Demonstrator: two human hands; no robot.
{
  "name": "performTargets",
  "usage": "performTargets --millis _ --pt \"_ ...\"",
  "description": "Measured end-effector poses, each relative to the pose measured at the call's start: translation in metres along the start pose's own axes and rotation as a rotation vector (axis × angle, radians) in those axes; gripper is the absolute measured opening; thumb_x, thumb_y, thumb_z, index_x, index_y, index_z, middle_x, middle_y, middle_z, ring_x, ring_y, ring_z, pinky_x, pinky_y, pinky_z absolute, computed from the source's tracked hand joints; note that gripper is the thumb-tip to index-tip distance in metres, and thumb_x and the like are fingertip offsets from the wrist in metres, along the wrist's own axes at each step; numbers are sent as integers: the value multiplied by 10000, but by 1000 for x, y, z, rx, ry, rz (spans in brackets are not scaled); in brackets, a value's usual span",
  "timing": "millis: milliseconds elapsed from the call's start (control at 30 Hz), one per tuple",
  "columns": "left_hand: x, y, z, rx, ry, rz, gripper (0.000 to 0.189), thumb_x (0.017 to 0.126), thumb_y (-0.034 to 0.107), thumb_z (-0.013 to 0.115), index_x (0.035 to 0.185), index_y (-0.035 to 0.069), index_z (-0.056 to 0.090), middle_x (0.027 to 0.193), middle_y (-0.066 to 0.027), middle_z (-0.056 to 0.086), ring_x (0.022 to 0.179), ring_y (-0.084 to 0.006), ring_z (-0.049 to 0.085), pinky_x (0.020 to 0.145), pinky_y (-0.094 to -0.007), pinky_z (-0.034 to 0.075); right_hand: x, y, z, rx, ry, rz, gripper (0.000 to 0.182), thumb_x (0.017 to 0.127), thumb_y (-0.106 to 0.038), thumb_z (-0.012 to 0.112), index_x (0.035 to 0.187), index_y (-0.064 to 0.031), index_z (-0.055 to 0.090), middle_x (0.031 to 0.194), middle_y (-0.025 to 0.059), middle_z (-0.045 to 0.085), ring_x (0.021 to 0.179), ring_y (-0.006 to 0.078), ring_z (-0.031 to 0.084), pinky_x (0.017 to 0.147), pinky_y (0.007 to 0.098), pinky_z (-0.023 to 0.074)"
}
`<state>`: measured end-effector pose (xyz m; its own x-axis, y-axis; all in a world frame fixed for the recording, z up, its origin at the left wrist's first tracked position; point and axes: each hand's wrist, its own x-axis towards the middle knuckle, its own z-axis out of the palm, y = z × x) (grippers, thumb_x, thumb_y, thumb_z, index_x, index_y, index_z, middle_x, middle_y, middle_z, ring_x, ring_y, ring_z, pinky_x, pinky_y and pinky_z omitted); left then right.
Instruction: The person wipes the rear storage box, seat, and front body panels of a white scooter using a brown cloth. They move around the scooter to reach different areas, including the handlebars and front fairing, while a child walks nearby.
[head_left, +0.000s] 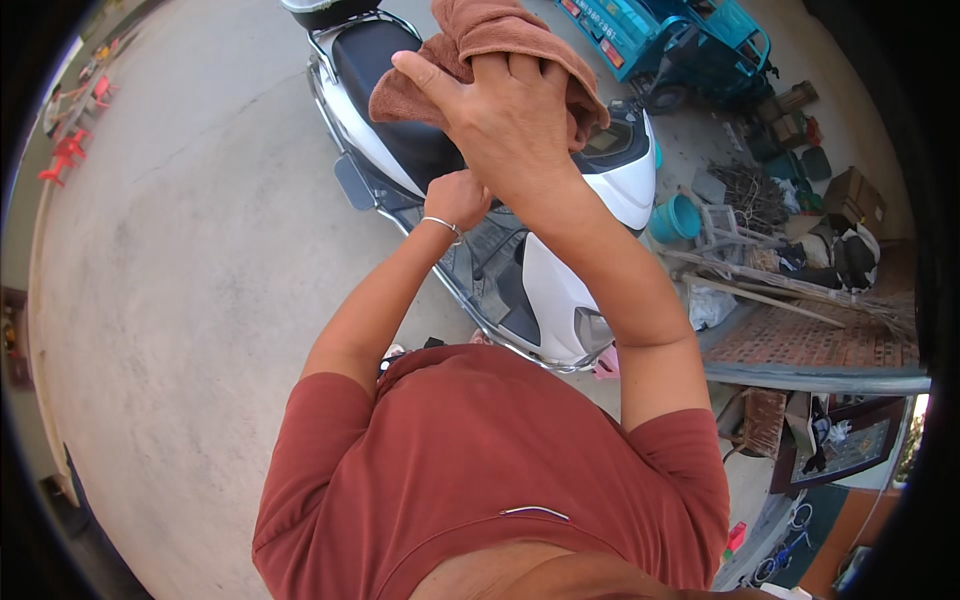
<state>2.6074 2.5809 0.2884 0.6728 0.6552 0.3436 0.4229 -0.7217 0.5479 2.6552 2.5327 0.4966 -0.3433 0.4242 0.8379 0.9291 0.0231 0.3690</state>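
Note:
A brown terry towel is bunched in my right hand, its fingers tucked into the folds and its thumb spread to the left. The towel is over the seat and near the dashboard of a white electric scooter. Close beneath my right wrist is my left hand, curled near the front edge of the black seat; whether it holds anything is hidden. A silver-coloured bangle circles the left wrist. The scooter's footboard lies below the hands.
A turquoise cargo tricycle stands at the upper right. Nearer on the right are a turquoise bucket, a bundle of twigs, wooden poles and a cardboard box. Red plastic chairs stand at the far left on concrete.

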Motion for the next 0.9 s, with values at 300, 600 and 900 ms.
performTargets --millis 300,600,900 --pt "-4 17 -19 91 -118 -79 470 968 468 426 1255 114 540 820 -150 698 759 -352 668 630 -458 511 23 10 -26 313 -293 140 452 732 -277 729 1160 -154 658 1216 135 557 1168 342 486 940 508 390" --pt "-3 25 -19 92 -139 -107 492 971 498 403 1280 142 543 831 -159 696 753 -360 668 639 -459 517 -18 56 -16 647 -295 335 607 668 -297 745 1253 -213 604 1152 238 515 1127 426 461 950 554 339" --pt "-3 6 -10 69 -99 -39 380 944 437 477 1041 94 608 755 -150 688 670 -344 664 596 -443 522 2 -10 -34 174 -269 456 666 684 -232 725 1313 -114 543 1277 226 497 1192 426 438 1017 522 331"
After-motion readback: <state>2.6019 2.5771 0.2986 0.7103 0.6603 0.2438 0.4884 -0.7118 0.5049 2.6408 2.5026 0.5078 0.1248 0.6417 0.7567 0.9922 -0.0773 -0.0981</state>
